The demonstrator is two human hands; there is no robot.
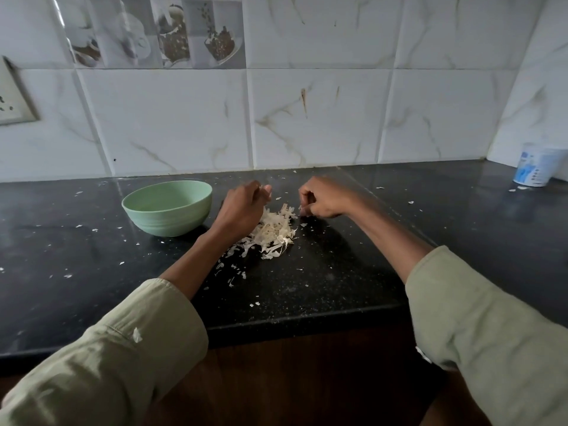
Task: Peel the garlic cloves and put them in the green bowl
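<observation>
Hovering over a black speckled surface (322,290), both hands work just behind a pale heap of garlic skins (273,230). The left hand (242,207) sits beside the heap's left edge, fingers curled inward, its grip narrow; something small and pale shows at the fingertips, though whether that is a clove or a scrap of skin is too small to tell. The right hand (322,198) is knuckles-up at the heap's far right corner, fingers tucked tight, grip narrow as well, and what it holds, if anything, is hidden under the fist. The two hands are apart, with the back of the heap between them. The green bowl (167,207) stands upright just left of the left hand, close to the wrist but not touching; its inside looks pale, and no cloves can be made out in it from this angle. Loose flakes of skin lie scattered across the surface, one clinging to the left sleeve (136,335). Over at the far right, against the tiled wall (307,118), stands a white and blue cup (534,169).
</observation>
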